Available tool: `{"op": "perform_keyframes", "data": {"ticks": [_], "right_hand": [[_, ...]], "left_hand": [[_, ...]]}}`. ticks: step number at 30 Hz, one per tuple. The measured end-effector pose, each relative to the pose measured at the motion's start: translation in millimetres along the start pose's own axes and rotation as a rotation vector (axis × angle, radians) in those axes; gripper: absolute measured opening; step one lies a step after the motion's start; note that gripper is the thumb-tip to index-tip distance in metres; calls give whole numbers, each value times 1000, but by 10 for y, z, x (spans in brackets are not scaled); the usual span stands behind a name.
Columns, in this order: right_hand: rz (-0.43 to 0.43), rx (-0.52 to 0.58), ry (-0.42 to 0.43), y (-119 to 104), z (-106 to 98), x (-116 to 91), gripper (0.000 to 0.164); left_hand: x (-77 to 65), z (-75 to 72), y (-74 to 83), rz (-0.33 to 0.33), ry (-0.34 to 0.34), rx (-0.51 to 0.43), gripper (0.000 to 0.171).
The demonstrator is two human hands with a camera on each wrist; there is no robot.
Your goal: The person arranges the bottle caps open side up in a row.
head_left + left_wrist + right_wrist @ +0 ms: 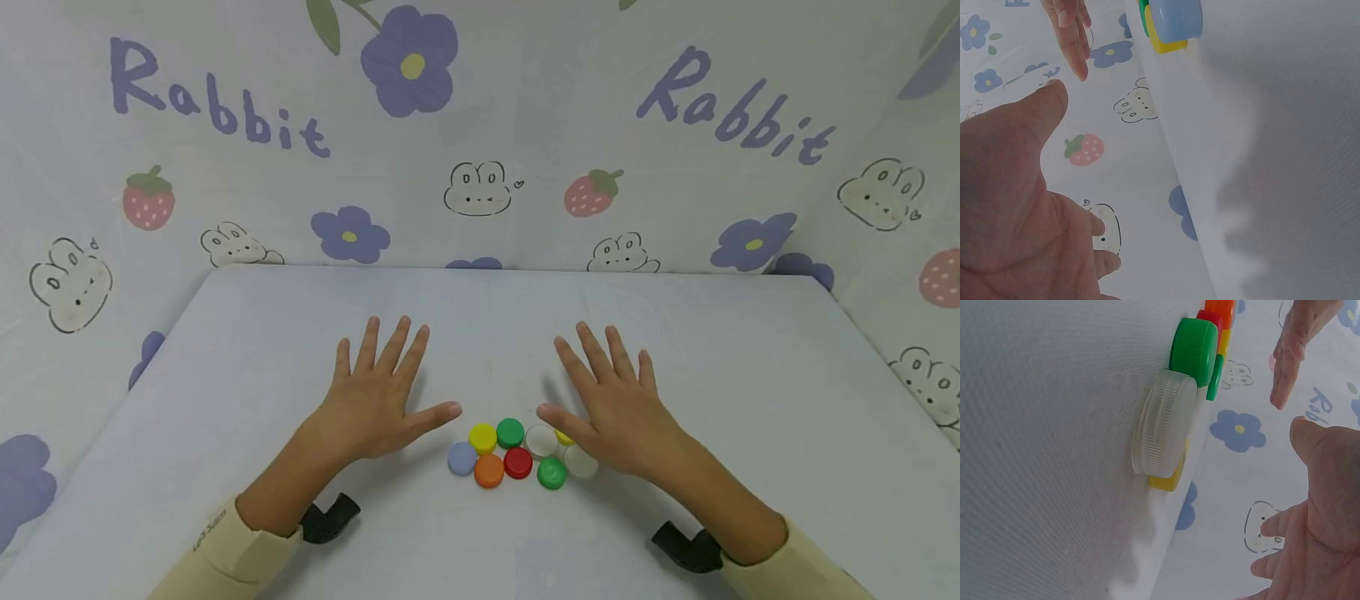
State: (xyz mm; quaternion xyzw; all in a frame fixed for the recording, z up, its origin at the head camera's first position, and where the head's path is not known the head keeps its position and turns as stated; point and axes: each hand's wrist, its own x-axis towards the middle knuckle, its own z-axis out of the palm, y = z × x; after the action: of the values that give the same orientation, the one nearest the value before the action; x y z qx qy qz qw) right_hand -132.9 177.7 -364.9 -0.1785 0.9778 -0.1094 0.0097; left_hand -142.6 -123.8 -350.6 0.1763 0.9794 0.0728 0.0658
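Several plastic bottle caps lie grouped on the white table. In the head view they include a blue cap (462,458), an orange cap (489,471), a red cap (517,462), a green cap (552,472) and a whitish translucent cap (581,461). Left of the group, my left hand (373,408) hovers with fingers spread, holding nothing. My right hand (618,408) is spread too, above the group's right end, and partly hides a yellow cap (565,437). The right wrist view shows the ribbed side of the translucent cap (1163,425) close up, apart from the palm.
The white table (480,350) runs back to a cloth backdrop (525,100) printed with rabbits, flowers and strawberries, which also rises at both sides. A black strap piece (330,518) sits at the left wrist and another black piece (687,547) at the right.
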Motion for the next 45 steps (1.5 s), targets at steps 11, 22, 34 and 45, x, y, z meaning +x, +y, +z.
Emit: {"op": "perform_keyframes", "data": {"ticks": [11,22,34,45], "right_hand": [[-9,17,11,-2,-9,11,87],[-160,88,94,-69,4,19,40],[-276,96,24,-282,87,95,20],[-308,86,-17,-338,138,117,15]], "left_hand": [[13,10,14,13,1,14,103],[35,41,137,180,40,-25,50],[133,210,379,240,-1,-137,26],[231,314,530,300,10,-154,20]]}}
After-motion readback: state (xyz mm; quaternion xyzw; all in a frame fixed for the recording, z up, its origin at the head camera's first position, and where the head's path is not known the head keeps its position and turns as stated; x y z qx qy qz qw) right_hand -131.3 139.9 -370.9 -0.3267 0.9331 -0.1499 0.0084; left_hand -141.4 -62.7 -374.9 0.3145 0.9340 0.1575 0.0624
